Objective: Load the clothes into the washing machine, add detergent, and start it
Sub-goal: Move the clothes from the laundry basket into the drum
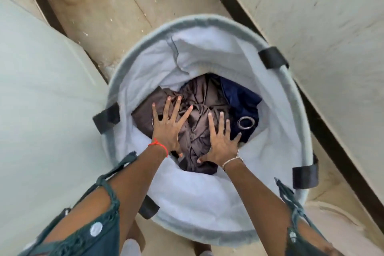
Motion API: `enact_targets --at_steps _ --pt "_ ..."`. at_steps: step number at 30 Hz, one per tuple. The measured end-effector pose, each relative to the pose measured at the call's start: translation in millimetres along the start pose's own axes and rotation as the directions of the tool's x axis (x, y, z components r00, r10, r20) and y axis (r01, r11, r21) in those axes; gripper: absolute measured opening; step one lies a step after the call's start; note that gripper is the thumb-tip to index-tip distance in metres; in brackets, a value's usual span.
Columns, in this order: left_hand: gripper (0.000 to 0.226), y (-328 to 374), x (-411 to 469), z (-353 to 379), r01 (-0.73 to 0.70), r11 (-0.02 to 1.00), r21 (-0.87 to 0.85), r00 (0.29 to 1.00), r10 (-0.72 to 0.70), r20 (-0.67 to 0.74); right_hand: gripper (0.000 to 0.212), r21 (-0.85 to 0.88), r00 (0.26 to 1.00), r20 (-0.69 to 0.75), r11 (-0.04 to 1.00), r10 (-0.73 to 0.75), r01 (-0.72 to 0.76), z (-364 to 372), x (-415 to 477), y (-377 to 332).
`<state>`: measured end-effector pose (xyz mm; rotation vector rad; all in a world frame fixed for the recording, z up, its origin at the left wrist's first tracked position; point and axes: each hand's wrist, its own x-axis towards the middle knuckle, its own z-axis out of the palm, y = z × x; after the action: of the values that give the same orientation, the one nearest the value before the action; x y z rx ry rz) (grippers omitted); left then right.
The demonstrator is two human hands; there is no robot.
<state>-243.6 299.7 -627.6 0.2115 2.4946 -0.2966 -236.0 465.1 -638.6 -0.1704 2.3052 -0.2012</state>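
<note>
Brown satiny clothes (199, 110) in round white fabric hamper (187, 203); left hand (166, 129) at 9 o'clock, right hand (222, 143) at 4, spread flat, gripping nothing. Loading: next, bunch and lift.

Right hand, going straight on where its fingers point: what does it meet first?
The crumpled brown cloth in the laundry basket. The right hand points down into the pile with fingers spread and may already be touching it; depth is unclear from above.

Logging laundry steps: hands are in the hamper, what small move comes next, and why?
Probably curl both hands' fingers into the brown fabric to gather it: the left hand and right hand lie spread open over it inside the hamper, gripping nothing.
</note>
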Motion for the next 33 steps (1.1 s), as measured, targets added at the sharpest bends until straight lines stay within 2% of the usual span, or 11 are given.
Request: enact_targets --at_steps 3,9,11,13,16,20,26,31,33 --pt "0.150 3.1 12.4 9.6 0.022 0.998 -0.057 1.000 -0.022 -0.004 0.146 -0.002 1.000 -0.008 1.000 0.023 -0.023 13.6 18.5 -3.9" --pt "0.153 7.9 30.0 23.3 -0.060 0.978 -0.200 0.996 0.072 0.052 0.137 0.085 0.992 -0.093 0.994 0.081 -0.073 37.3 33.4 -3.9" --pt "0.148 8.4 33.6 25.4 -0.080 0.970 -0.231 0.993 0.097 0.063 0.127 0.121 0.988 -0.123 0.990 0.092 -0.077 43.8 37.4 -1.5" --pt "0.139 8.5 34.0 28.3 -0.093 0.961 -0.261 0.993 0.109 0.047 0.107 0.183 0.981 -0.175 0.982 0.078 -0.046 48.2 41.1 -0.8" --pt "0.120 11.9 28.5 36.1 -0.115 0.959 -0.260 0.993 0.106 -0.048 0.096 0.259 0.971 -0.226 0.966 0.079 -0.018 47.2 41.8 -0.6" --pt "0.095 15.2 20.9 39.0 -0.136 0.945 -0.299 0.982 0.089 -0.165 0.078 0.210 0.962 -0.269 0.977 0.034 0.024 42.1 38.9 2.0" --pt "0.086 9.9 -19.1 7.1 -0.142 0.871 -0.471 0.956 -0.003 -0.294 0.076 0.221 0.911 -0.413 0.971 0.013 0.086 14.9 0.9 -7.8" --pt "0.099 7.9 -76.8 -46.0 -0.143 0.817 -0.559 0.904 -0.123 -0.411 0.074 0.277 0.866 -0.500 0.942 -0.029 0.192 -41.3 -67.9 -16.6" --pt "0.100 6.5 -107.2 -79.4 -0.167 0.763 -0.625 0.887 -0.160 -0.433 0.077 0.294 0.851 -0.524 0.932 -0.029 0.213 -72.5 -107.3 -21.0"
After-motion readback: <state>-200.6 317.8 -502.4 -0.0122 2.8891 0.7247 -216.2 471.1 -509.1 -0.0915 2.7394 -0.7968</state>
